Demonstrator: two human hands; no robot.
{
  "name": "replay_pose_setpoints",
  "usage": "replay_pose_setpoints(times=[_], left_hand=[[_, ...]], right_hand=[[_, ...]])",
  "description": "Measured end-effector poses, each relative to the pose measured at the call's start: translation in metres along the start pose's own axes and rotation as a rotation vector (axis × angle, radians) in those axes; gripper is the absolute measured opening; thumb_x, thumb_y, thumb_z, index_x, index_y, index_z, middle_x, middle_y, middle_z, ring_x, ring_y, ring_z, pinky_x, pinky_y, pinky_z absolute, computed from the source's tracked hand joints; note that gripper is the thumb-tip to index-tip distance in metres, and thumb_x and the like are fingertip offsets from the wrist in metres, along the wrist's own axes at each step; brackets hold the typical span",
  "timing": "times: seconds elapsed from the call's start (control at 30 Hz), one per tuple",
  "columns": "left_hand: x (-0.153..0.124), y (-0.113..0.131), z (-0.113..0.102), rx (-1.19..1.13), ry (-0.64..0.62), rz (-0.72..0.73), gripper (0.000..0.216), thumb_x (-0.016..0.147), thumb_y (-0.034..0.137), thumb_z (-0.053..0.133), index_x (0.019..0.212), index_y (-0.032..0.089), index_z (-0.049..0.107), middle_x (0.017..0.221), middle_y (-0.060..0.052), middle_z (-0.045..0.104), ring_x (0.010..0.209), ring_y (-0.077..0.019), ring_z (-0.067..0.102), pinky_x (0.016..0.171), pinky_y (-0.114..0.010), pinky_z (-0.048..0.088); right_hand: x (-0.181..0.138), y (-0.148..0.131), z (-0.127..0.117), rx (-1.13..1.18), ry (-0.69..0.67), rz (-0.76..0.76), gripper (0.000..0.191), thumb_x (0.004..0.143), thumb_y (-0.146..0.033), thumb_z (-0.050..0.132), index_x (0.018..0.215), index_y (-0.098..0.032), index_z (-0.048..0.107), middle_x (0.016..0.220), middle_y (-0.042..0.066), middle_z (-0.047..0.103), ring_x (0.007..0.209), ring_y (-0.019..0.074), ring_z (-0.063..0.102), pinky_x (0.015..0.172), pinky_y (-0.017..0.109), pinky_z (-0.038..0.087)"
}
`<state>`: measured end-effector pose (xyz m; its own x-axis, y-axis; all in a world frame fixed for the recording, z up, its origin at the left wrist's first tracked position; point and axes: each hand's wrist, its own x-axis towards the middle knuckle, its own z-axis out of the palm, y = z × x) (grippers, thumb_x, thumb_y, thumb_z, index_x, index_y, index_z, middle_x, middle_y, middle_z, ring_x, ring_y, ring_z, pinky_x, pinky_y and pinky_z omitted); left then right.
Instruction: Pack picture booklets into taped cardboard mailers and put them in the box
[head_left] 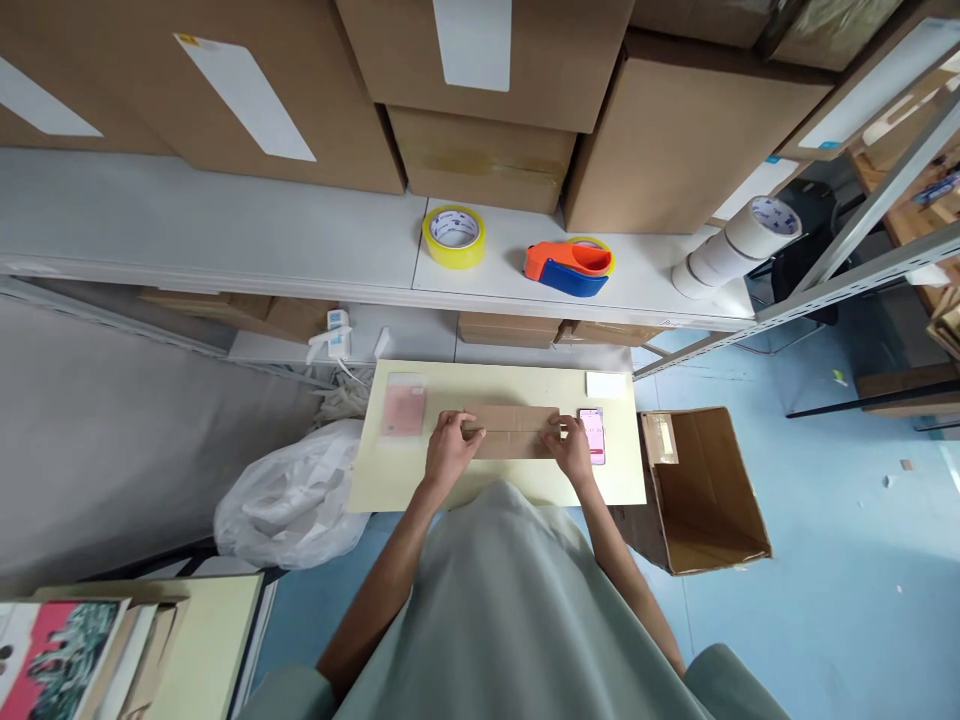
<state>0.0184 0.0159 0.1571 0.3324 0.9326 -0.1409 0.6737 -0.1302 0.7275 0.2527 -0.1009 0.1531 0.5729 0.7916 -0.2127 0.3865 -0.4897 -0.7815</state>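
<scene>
A flat brown cardboard piece (514, 432), with a crease or seam running along its length, is held level over the pale yellow tabletop (487, 380). My left hand (452, 445) pinches its left end between thumb and fingers. At the right end, my right hand (568, 447) grips it the same way. A phone with a lit pink screen (592, 436) lies just beyond my right hand. Further left rests a pinkish flat packet (403, 408). A small white card or pad (606, 385) sits at the table's back right.
Above the table, a shelf (300, 215) carries large cartons (480, 160), a yellow tape roll (454, 237), an orange and blue tape dispenser (570, 268) and stacked white rolls (735, 248). An open carton (709, 490) stands on the floor at right, a white plastic bag (292, 495) at left.
</scene>
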Motion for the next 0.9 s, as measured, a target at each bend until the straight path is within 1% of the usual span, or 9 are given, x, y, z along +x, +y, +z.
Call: replay_pose_setpoints(times=[0.13, 0.2, 0.27, 0.43, 0.53, 0.6, 0.7, 0.8, 0.9], left_hand=[[-0.007, 0.017, 0.027, -0.005, 0.123, -0.044, 0.057, 0.072, 0.035, 0.094, 0.114, 0.021, 0.058, 0.125, -0.011, 0.051, 0.129, -0.0353, 0.058, 0.115, -0.053, 0.05], [-0.01, 0.025, 0.039, -0.013, 0.171, -0.084, 0.061, 0.072, 0.037, 0.093, 0.116, 0.02, 0.055, 0.128, -0.013, 0.048, 0.133, -0.0366, 0.054, 0.116, -0.056, 0.048], [-0.011, 0.028, 0.044, -0.026, 0.19, -0.109, 0.056, 0.076, 0.037, 0.091, 0.115, 0.02, 0.054, 0.128, -0.014, 0.047, 0.133, -0.0372, 0.053, 0.116, -0.057, 0.048], [0.0, 0.008, 0.032, -0.107, 0.163, -0.108, 0.039, 0.076, 0.038, 0.089, 0.1, 0.021, 0.062, 0.12, -0.012, 0.052, 0.123, -0.0337, 0.06, 0.115, -0.054, 0.051], [0.011, -0.013, 0.018, -0.245, 0.066, -0.136, 0.029, 0.081, 0.046, 0.082, 0.091, 0.022, 0.069, 0.114, -0.009, 0.058, 0.107, -0.0269, 0.066, 0.106, -0.048, 0.057], [0.016, -0.024, 0.01, -0.371, -0.025, -0.145, 0.035, 0.083, 0.055, 0.078, 0.09, 0.021, 0.073, 0.111, -0.009, 0.062, 0.099, -0.024, 0.068, 0.1, -0.044, 0.06], [0.019, -0.034, -0.001, -0.494, -0.115, -0.124, 0.046, 0.082, 0.065, 0.077, 0.096, 0.022, 0.079, 0.115, -0.009, 0.065, 0.101, -0.0238, 0.071, 0.096, -0.04, 0.061], [0.017, -0.037, -0.006, -0.517, -0.126, -0.084, 0.048, 0.084, 0.067, 0.076, 0.102, 0.023, 0.081, 0.118, -0.009, 0.064, 0.107, -0.0236, 0.071, 0.099, -0.039, 0.061], [0.011, -0.033, -0.001, -0.493, -0.083, -0.042, 0.048, 0.088, 0.068, 0.07, 0.101, 0.022, 0.078, 0.115, -0.009, 0.062, 0.105, -0.0237, 0.071, 0.097, -0.04, 0.063]], right_hand=[[-0.01, -0.014, 0.031, -0.155, 0.089, 0.001, 0.05, 0.086, -0.053, 0.08, 0.12, -0.023, 0.06, 0.134, 0.02, 0.056, 0.126, 0.0402, 0.059, 0.101, 0.057, 0.055], [-0.014, -0.019, 0.041, -0.192, 0.127, 0.014, 0.05, 0.089, -0.056, 0.077, 0.122, -0.023, 0.057, 0.14, 0.022, 0.051, 0.133, 0.0434, 0.054, 0.105, 0.061, 0.052], [-0.014, -0.021, 0.044, -0.194, 0.139, 0.015, 0.048, 0.091, -0.057, 0.076, 0.121, -0.024, 0.057, 0.141, 0.022, 0.05, 0.135, 0.0428, 0.051, 0.106, 0.06, 0.051], [-0.005, -0.009, 0.028, -0.067, 0.1, -0.048, 0.028, 0.092, -0.046, 0.078, 0.108, -0.025, 0.069, 0.129, 0.015, 0.064, 0.137, 0.0342, 0.051, 0.109, 0.048, 0.052], [0.001, 0.005, 0.015, 0.09, 0.055, -0.029, 0.02, 0.093, -0.045, 0.076, 0.1, -0.027, 0.076, 0.123, 0.012, 0.072, 0.137, 0.0321, 0.053, 0.11, 0.048, 0.053], [0.005, 0.016, 0.007, 0.228, 0.013, 0.006, 0.025, 0.094, -0.05, 0.074, 0.098, -0.026, 0.08, 0.123, 0.011, 0.074, 0.134, 0.0314, 0.057, 0.108, 0.049, 0.056], [0.011, 0.028, -0.002, 0.425, -0.029, 0.053, 0.036, 0.086, -0.059, 0.079, 0.099, -0.025, 0.084, 0.127, 0.013, 0.073, 0.131, 0.0312, 0.064, 0.104, 0.048, 0.06], [0.013, 0.033, -0.006, 0.499, -0.031, 0.055, 0.041, 0.08, -0.061, 0.084, 0.1, -0.025, 0.084, 0.127, 0.013, 0.071, 0.131, 0.0314, 0.065, 0.105, 0.049, 0.059], [0.007, 0.028, -0.002, 0.465, -0.014, 0.01, 0.042, 0.086, -0.062, 0.078, 0.104, -0.024, 0.081, 0.128, 0.013, 0.07, 0.13, 0.0306, 0.065, 0.103, 0.047, 0.06]])
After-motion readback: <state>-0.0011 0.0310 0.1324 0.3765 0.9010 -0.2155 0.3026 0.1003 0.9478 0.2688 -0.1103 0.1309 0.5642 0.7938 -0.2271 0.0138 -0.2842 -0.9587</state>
